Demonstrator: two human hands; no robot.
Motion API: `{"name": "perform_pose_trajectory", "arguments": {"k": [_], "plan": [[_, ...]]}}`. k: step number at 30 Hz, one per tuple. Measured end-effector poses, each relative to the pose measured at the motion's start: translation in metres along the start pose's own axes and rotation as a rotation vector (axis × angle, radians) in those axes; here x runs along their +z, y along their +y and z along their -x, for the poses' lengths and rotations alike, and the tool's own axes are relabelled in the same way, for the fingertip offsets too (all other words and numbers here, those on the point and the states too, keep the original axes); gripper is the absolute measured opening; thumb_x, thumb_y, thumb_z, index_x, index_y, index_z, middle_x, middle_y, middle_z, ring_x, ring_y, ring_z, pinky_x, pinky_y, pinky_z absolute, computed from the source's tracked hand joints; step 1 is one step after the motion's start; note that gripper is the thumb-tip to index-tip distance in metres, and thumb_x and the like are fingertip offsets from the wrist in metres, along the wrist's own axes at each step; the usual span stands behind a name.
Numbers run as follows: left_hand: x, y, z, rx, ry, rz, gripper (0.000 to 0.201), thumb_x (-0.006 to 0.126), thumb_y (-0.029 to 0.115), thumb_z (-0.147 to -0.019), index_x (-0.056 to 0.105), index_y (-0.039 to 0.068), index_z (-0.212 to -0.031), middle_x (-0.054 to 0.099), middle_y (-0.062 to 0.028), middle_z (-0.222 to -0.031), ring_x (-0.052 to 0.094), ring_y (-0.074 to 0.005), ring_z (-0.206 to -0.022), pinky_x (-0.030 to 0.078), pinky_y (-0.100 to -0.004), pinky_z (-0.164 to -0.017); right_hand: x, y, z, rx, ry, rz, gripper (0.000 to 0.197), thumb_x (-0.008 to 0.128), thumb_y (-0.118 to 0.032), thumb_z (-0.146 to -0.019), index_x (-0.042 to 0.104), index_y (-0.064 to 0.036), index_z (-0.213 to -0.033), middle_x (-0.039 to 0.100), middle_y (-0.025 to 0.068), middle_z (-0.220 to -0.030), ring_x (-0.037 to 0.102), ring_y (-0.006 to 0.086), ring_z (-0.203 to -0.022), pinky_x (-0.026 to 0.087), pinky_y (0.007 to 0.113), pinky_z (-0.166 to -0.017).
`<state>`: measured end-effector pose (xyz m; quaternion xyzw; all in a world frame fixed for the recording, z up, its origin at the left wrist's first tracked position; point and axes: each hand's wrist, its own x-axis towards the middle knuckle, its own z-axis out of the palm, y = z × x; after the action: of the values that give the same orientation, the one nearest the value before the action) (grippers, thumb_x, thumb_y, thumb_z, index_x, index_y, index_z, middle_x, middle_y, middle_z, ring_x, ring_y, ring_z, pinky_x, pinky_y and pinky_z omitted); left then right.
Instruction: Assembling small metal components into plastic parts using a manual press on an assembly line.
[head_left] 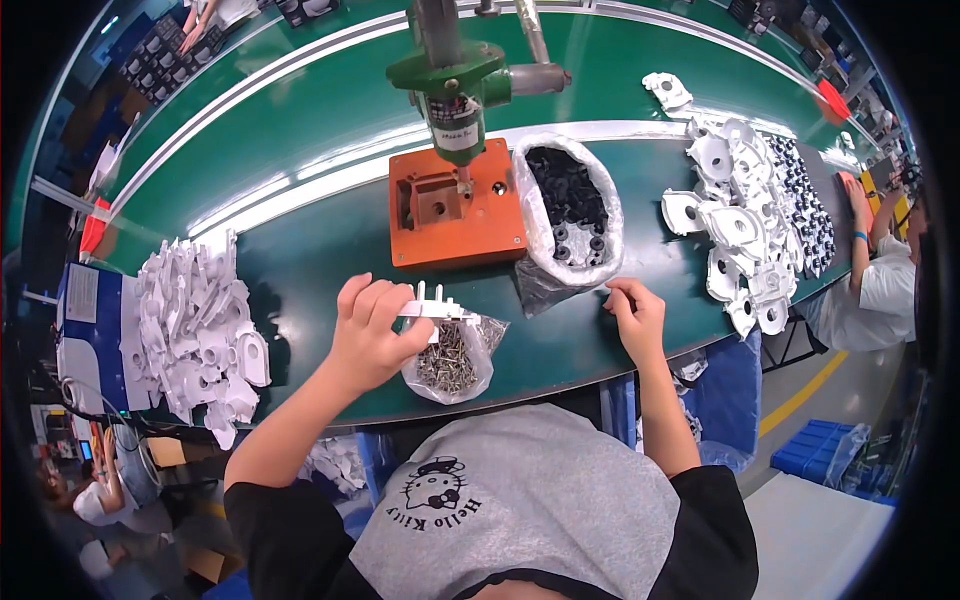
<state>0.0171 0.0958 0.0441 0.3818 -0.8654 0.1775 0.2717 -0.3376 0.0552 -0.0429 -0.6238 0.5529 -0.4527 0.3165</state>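
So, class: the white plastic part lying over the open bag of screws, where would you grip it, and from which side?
Grip the white plastic part by its flat plate edge, coming from the left and above, as the left hand does. Its pegs stand upward and the bag of screws sits under its right end, so the left edge looks freest.

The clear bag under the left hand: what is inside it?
The clear bag holds many small metal screws. The left hand and its white plastic part cover the bag's top.
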Motion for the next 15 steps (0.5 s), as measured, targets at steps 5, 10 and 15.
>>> {"name": "perform_pose_trajectory", "arguments": {"k": [5,10,15], "plan": [[0.004,0.005,0.012,-0.073,0.045,-0.079,0.037,0.071,0.018,-0.064,0.05,0.024,-0.094,0.051,-0.0051,-0.102,0.05,-0.0239,-0.096,0.033,-0.048,-0.095,0.0,0.002,-0.001,-0.014,0.0,0.019,0.011,0.057,-0.002,-0.086,0.065,0.0022,-0.092,0.064,0.0063,-0.066,0.06,0.0083,-0.06,0.046,0.022,-0.056],[0.005,-0.017,-0.003,-0.17,0.039,0.033,0.042,0.077,0.023,-0.059,0.052,0.015,-0.092,0.051,-0.009,-0.103,0.051,-0.0297,-0.098,0.033,-0.0507,-0.095,0.0,0.003,-0.001,-0.007,-0.002,0.048,0.012,0.055,-0.001,-0.086,0.064,0.003,-0.093,0.063,0.0054,-0.067,0.058,0.0092,-0.06,0.046,0.022,-0.058],[0.017,-0.082,-0.051,-1.056,0.022,0.535,0.048,0.071,0.037,-0.08,0.052,0.004,-0.108,0.063,-0.0102,-0.082,0.061,-0.016,-0.069,0.048,-0.03,-0.057,-0.002,0.002,0.001,-0.012,0.013,0.045,0.012,0.056,-0.002,-0.086,0.065,0.0021,-0.093,0.064,0.0071,-0.067,0.06,0.0097,-0.061,0.046,0.023,-0.057]]}}
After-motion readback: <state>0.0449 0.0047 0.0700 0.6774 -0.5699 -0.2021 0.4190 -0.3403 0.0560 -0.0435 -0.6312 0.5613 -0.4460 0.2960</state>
